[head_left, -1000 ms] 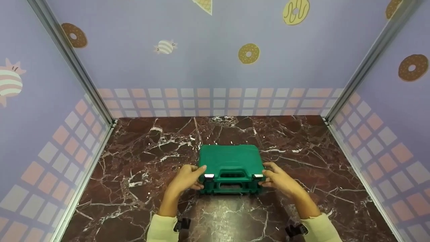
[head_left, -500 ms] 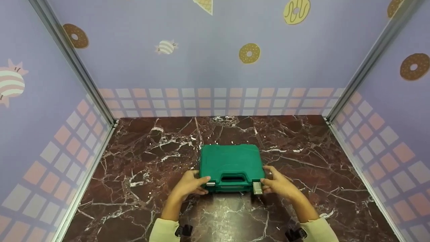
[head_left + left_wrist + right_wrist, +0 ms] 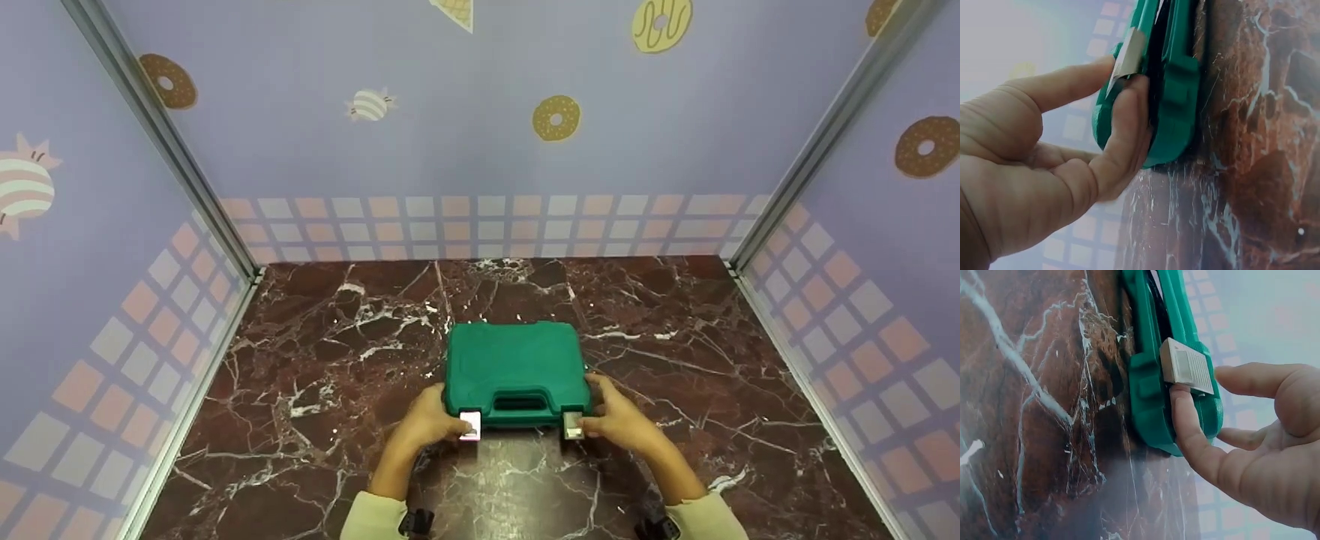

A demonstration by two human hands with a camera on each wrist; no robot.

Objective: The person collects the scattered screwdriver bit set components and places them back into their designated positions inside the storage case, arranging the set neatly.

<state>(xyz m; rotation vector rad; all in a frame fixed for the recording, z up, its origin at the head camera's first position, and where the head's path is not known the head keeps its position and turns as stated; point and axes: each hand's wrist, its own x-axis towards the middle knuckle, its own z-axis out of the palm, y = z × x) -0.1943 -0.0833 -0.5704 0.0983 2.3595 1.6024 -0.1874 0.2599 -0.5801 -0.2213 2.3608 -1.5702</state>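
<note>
Where it lies flat, the green case (image 3: 516,367) shows silver latches (image 3: 470,425).

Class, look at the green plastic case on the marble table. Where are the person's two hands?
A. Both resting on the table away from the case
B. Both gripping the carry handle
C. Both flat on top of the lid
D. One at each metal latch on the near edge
D: the left hand touches the left latch and the right hand the right latch of the green case.
</note>
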